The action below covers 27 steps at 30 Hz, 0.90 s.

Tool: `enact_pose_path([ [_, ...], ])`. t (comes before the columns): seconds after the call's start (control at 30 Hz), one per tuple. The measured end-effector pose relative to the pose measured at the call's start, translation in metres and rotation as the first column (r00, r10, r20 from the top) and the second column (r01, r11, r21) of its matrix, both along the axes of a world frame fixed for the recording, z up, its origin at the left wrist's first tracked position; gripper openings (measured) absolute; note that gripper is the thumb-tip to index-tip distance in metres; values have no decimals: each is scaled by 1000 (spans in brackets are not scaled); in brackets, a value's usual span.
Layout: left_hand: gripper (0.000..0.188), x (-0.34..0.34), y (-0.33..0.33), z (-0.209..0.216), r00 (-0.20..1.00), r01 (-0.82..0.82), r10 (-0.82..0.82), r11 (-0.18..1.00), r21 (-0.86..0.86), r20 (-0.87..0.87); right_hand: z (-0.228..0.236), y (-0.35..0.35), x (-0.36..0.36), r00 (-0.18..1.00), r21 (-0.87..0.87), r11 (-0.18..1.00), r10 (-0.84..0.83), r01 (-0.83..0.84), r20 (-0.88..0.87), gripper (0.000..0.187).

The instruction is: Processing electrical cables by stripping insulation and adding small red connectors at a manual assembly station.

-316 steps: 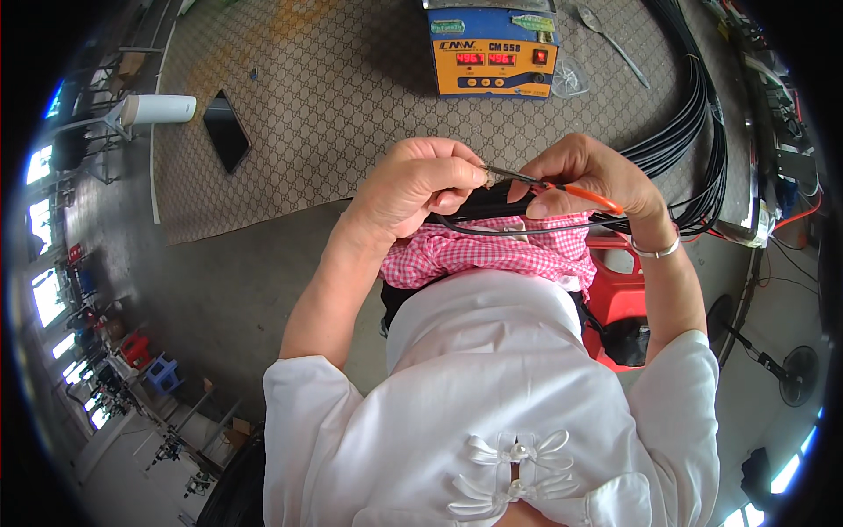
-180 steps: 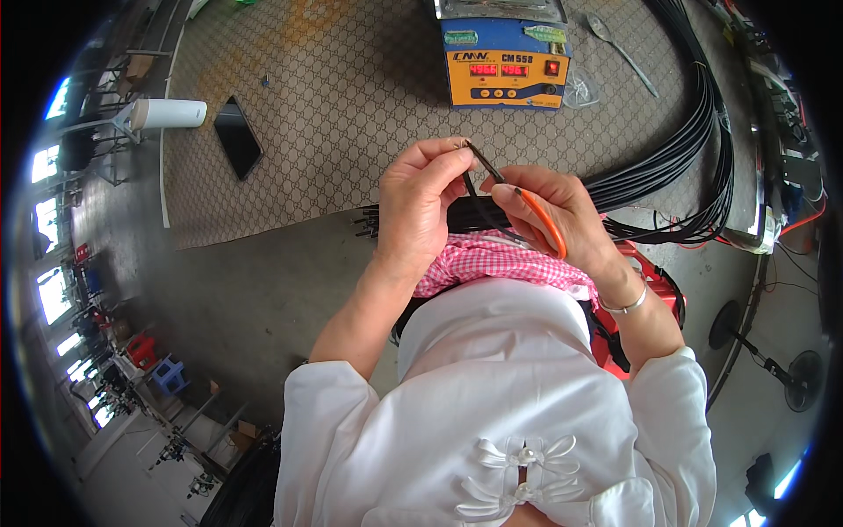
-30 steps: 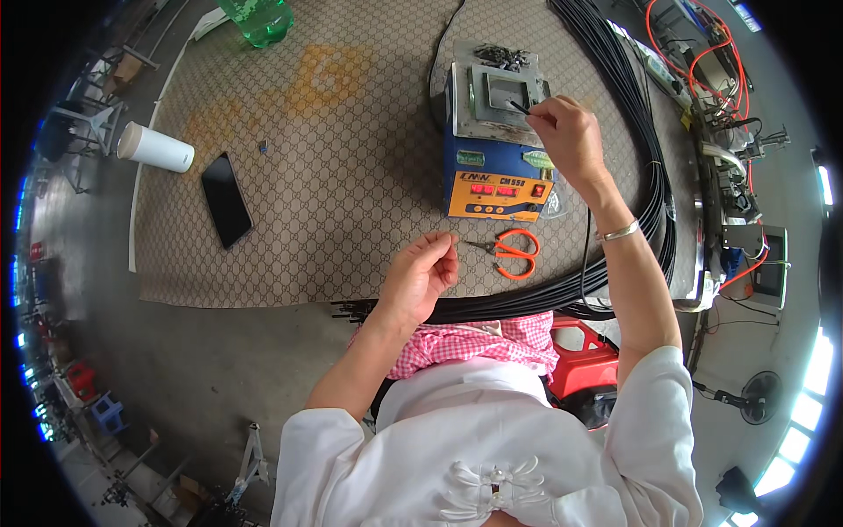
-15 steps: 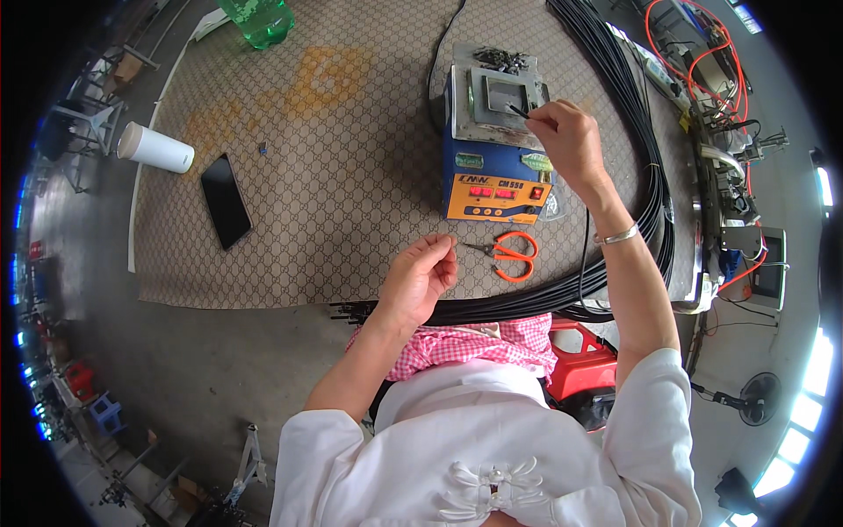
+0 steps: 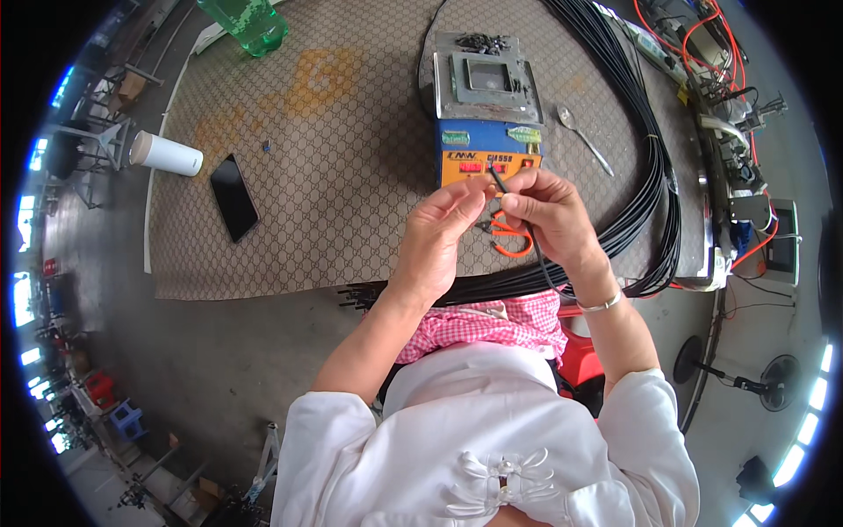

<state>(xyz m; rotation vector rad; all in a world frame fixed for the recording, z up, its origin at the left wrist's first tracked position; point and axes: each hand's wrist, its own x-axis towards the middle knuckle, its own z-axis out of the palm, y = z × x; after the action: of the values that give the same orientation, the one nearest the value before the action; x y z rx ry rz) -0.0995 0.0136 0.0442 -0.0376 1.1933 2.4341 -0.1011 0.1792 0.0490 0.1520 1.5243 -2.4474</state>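
My right hand pinches a black cable close to its end, and the tip points up and slightly left. Close beside it, my left hand is closed with thumb and forefinger pressed together near the cable's end; what they hold, if anything, is too small to make out. Both hands are in front of a blue solder pot with an orange front panel and red lit displays. Beneath my hands lie orange-handled scissors, partly hidden by my right hand and the cable.
A thick bundle of black cables curves down the right side and along the front table edge. A metal spoon lies right of the pot. Leftward are a phone, a white cup and a green bottle.
My right hand has come back from the top of the solder pot with the cable, toward my left hand. The left hand has risen slightly to meet it. The spoon has come into sight.
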Motion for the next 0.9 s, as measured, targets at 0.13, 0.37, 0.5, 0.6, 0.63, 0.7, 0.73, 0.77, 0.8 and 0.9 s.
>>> enact_pose_path([
  [0.13, 21, 7, 2, 1, 995, 22, -16, 998, 55, -97, -7, -4, 17, 999, -8, 1000, 24, -25, -49, 9],
  [0.37, 20, 20, -2, 7, 992, 83, -70, 989, 124, -105, -8, -6, 34, 993, -43, 998, 45, -50, -112, 8],
  [0.5, 19, 26, -4, 5, 995, 49, -37, 990, 130, -92, -9, -8, 43, 996, -70, 995, 72, -76, -61, 8],
  [0.6, 18, 29, -3, 5, 997, 33, -25, 994, 102, -78, -11, -11, 49, 996, -146, 985, 85, -88, -25, 9],
  [0.63, 18, 30, -3, 5, 997, 29, -23, 996, 85, -75, -12, -12, 51, 996, -182, 979, 89, -91, -20, 9],
  [0.7, 18, 31, -3, 6, 998, 38, -34, 997, 71, -51, -12, -12, 55, 995, -244, 966, 96, -90, 11, 10],
  [0.73, 18, 31, -2, 6, 998, 42, -39, 997, 64, -39, -11, -13, 57, 995, -274, 958, 100, -89, 26, 10],
  [0.77, 17, 32, -2, 7, 999, 51, -51, 995, 82, 0, -12, -13, 59, 994, -283, 955, 100, -86, 37, 10],
  [0.8, 16, 32, -2, 9, 997, 60, -64, 993, 100, 38, -12, -12, 59, 994, -291, 953, 100, -82, 47, 10],
  [0.9, 16, 34, -1, 9, 996, 67, -72, 993, 102, 45, -14, -10, 62, 993, -297, 952, 102, -80, 58, 10],
])
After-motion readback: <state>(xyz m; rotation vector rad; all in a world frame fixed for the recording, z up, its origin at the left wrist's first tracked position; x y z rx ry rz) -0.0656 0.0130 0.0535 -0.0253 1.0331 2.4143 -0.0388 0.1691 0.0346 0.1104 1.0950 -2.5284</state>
